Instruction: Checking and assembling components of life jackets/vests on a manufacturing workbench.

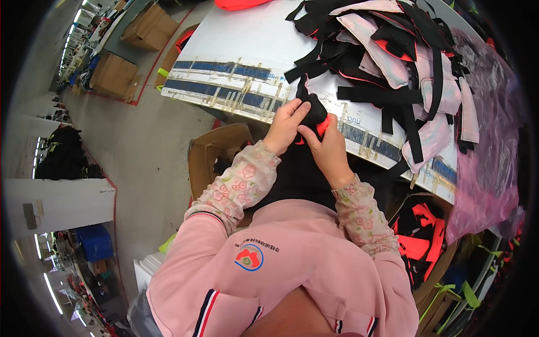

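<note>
A small black fabric piece with bright red-orange parts (315,112) is held between both hands at the near edge of the white table (247,42). My left hand (285,124) pinches its black mesh side between thumb and fingers. My right hand (328,145) is closed on the red-orange side, thumb toward the piece. A black end of it reaches up over the tabletop. Just beyond the hands lies a heap of black straps and pale pink padded pieces (373,48). The fingers partly hide the held piece.
Crumpled pink plastic sheeting (488,135) hangs over the table's right side. Below it stands a box with black and red-orange pieces (418,238). An open cardboard box (216,154) sits under the table's near edge, left of my body. More cardboard boxes (112,76) stand across the floor.
</note>
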A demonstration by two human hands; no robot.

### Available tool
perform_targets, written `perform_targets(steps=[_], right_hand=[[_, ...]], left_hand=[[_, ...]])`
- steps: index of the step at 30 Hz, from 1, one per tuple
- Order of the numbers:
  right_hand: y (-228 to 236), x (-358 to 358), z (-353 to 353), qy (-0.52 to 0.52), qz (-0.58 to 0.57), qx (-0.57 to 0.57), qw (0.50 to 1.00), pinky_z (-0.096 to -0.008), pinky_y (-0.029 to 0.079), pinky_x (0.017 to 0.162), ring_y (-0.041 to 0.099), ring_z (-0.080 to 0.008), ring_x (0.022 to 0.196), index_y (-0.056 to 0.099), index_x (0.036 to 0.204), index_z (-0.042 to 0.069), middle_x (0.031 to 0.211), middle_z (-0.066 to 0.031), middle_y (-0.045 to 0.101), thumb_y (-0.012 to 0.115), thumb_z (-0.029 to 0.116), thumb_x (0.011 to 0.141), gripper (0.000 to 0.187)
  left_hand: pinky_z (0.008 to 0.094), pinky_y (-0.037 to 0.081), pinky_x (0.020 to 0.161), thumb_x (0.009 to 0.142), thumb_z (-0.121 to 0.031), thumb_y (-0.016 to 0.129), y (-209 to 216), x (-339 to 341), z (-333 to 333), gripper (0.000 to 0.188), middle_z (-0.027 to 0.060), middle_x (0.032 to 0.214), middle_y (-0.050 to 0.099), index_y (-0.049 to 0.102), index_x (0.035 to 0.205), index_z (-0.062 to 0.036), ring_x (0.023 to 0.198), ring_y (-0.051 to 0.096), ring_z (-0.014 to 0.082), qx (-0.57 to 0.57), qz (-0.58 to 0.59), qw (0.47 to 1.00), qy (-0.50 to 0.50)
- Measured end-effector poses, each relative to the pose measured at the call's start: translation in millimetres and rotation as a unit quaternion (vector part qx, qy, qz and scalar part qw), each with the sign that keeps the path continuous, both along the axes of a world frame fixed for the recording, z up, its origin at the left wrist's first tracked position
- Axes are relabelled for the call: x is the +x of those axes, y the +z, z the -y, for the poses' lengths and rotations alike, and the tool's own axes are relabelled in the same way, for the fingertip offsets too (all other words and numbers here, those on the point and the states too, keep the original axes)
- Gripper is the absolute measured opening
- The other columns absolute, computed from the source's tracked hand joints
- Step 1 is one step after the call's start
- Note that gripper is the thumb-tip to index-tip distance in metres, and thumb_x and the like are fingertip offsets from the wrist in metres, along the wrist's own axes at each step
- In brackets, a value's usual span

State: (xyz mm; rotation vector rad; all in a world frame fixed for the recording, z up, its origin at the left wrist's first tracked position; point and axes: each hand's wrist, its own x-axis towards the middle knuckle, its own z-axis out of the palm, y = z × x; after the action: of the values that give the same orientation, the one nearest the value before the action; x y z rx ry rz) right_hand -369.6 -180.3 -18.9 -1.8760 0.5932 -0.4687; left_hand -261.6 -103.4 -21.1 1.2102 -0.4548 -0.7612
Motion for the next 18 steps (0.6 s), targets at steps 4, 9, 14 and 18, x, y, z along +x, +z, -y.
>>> perform_targets(steps=[4, 9, 14, 18], right_hand=[[-6.2, 4.7, -3.2, 0.007, 0.019, -0.062, 0.998, -0.041, 0.05, 0.062, 0.064, -0.0393, 0.074, 0.041, 0.116, -0.006, 0.081, -0.0232, 0.064, 0.07, 0.037, 0.078, 0.064], [-1.6, 8.3, -12.3, 0.054, 0.031, -0.09, 0.994, -0.0419, 0.048, 0.063, 0.062, -0.0392, 0.072, 0.053, 0.1, -0.005, 0.075, -0.0209, 0.063, 0.066, 0.031, 0.083, 0.042], [-12.1, 7.2, -26.7, 0.151, 0.034, 0.033, 0.987, -0.0412, 0.043, 0.053, 0.053, -0.0382, 0.056, 0.053, 0.068, -0.003, 0.06, -0.0211, 0.055, 0.06, 0.029, 0.088, 0.038], [0.7, 3.0, -44.9, 0.216, 0.049, 0.068, 0.973, -0.037, 0.031, 0.047, 0.028, -0.0253, 0.05, 0.042, 0.064, -0.002, 0.053, -0.0182, 0.037, 0.057, 0.026, 0.089, 0.041]], left_hand=[[0.022, 0.041, 0.055, 0.089, -0.019, 0.061, -5.3, 15.1, 3.9, 0.023, -0.0033, 0.068, 0.055, 0.056, 0.073, -0.0032, 0.061, 0.046, 0.0037, 0.022, 0.082, 0.99, 0.112], [0.0353, 0.042, 0.051, 0.08, -0.029, 0.069, -15.1, 60.7, 2.1, 0.03, 0.0129, 0.059, 0.057, 0.056, 0.069, -0.0044, 0.052, 0.055, 0.0264, 0.136, 0.43, 0.832, 0.324], [0.0366, 0.042, 0.051, 0.081, -0.032, 0.068, -13.1, 119.4, -34.8, 0.035, 0.0148, 0.059, 0.055, 0.054, 0.068, -0.0029, 0.052, 0.052, 0.0282, 0.206, 0.442, 0.787, 0.378], [0.0371, 0.042, 0.054, 0.081, -0.034, 0.067, -11.3, 161.1, -73.5, 0.038, 0.0152, 0.058, 0.055, 0.054, 0.067, -0.001, 0.052, 0.051, 0.0277, 0.261, 0.444, 0.769, 0.378]])
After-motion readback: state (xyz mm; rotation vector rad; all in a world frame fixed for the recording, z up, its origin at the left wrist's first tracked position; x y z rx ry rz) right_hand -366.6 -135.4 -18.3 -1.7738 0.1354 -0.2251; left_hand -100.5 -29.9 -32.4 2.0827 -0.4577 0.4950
